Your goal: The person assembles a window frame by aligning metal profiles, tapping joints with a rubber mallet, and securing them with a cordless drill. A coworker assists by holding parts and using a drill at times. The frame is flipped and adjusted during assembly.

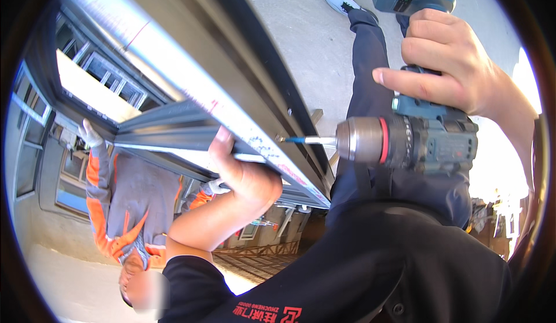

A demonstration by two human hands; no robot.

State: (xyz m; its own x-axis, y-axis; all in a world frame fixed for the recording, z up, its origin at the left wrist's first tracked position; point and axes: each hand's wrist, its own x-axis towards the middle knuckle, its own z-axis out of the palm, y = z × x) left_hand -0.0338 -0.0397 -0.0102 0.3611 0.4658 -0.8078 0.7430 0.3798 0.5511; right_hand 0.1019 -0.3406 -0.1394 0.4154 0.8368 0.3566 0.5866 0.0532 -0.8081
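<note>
My right hand [451, 62] is closed around the handle of a blue cordless drill [443, 142], its battery end at the top. From the metal chuck, a bit with a blue band [297, 140] points left, its tip at a small fitting or hole in a dark metal frame [256, 75]. I cannot tell whether they touch. My left hand [247, 171] grips the edge of this frame, thumb visible and other fingers hidden. A pale strip with marks [169, 62] runs along the frame's edge.
A co-worker in a grey and orange jacket [143, 188] stands left beyond the frame, with a gloved hand [90, 134] by it. Windows [113, 77] lie behind. A shoe [341, 1] stands on the concrete floor [282, 10]. Rusty metal grating [260, 264] shows below.
</note>
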